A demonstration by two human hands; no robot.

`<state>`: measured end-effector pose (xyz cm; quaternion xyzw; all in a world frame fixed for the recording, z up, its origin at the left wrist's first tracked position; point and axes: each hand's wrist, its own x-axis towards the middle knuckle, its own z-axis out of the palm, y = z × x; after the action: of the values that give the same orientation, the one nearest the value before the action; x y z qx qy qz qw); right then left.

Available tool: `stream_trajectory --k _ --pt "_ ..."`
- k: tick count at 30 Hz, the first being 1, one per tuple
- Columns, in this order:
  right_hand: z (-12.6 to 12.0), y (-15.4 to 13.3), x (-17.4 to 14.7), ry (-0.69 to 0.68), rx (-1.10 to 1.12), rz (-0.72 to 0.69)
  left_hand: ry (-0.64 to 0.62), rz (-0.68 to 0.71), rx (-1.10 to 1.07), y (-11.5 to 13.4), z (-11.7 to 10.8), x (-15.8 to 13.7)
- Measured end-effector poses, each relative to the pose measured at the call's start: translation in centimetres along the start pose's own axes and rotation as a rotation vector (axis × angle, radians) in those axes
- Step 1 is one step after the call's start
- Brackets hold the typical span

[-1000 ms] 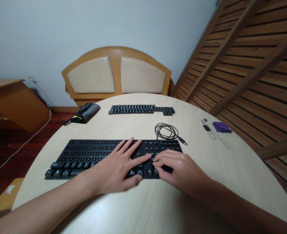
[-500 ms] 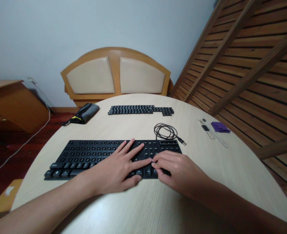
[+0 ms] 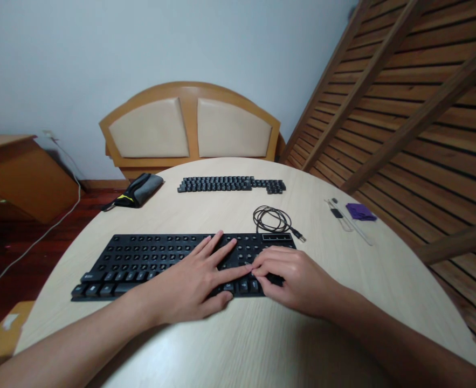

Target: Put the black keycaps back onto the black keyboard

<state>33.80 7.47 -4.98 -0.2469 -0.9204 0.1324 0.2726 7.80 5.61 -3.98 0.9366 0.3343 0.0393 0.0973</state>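
A black computer keyboard (image 3: 140, 252) lies on the table in front of me. Most of its upper rows show bare switch positions, while keycaps still sit along the two lowest rows. My left hand (image 3: 193, 285) rests flat across its middle with the fingers spread. Close beside the left index fingertip, my right hand (image 3: 290, 277) is closed, thumb and fingers pinched together over the right part of the keyboard. Whatever is in that pinch is hidden. Removed keycaps (image 3: 217, 184) stand in ordered rows farther back on the table.
A coiled USB cable (image 3: 272, 218) lies behind the keyboard. To the right are a wire keycap puller (image 3: 337, 213), a thin white stick tool (image 3: 357, 226) and a folded purple cloth (image 3: 361, 212). A black and grey pouch (image 3: 140, 189) sits back left. Beyond the round table (image 3: 205, 350) is a headboard (image 3: 193, 124).
The view has shifted slightly. Both hands stay in nearly the same place on the keyboard, with the right fingers still pinched beside the left index fingertip.
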Motion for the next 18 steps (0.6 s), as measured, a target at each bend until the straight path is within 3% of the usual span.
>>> stream_trajectory --k 4,10,13,18 --pt "-0.7 1.0 0.1 0.040 -0.031 0.050 0.026 0.058 0.000 0.0 0.0 0.0" --pt "-2.7 5.0 -0.4 0.236 -0.176 0.372 0.037 0.050 -0.013 0.0 0.1 -0.1" --pt "-3.4 7.6 -1.1 0.214 -0.199 0.431 0.020 0.055 -0.007 0.0 0.0 0.0" --pt "-3.2 10.5 -2.1 0.093 -0.202 0.418 0.026 0.069 -0.005 -0.1 0.0 0.0"
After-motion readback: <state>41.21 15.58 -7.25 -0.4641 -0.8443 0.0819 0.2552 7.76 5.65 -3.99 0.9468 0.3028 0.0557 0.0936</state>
